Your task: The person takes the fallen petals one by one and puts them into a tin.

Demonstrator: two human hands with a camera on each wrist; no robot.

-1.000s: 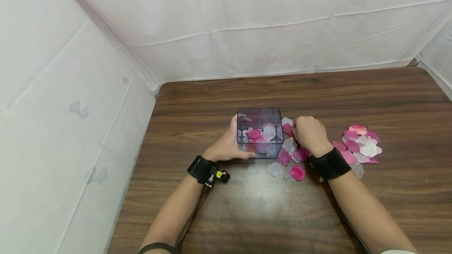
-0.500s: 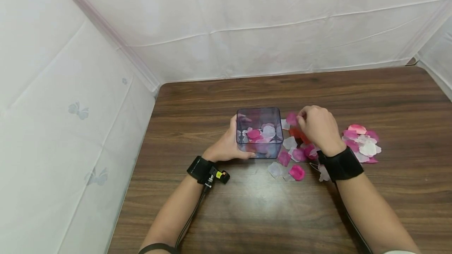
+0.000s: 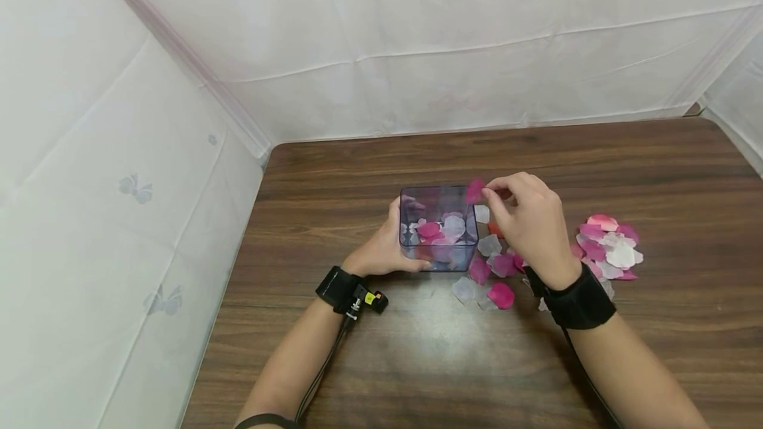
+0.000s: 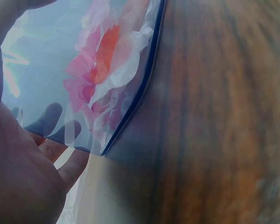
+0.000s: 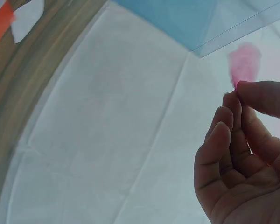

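Pinching a magenta petal [image 3: 474, 190] between thumb and fingertips, the right hand [image 3: 533, 220] holds it at the far right corner of a clear, purple-tinted box [image 3: 438, 204]; contact with the rim cannot be determined. The left hand [image 3: 381, 247] grips the box's left side, thumb on the near wall. Mixed petals [image 3: 428, 230] lie inside; scattered petals [image 3: 479, 270] and a heap [image 3: 620, 253] lie to the right on the worktop [image 3: 357, 369].

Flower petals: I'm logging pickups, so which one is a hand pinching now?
The magenta petal pinched by the right hand; the other visible petals lie on the table or inside the translucent box.
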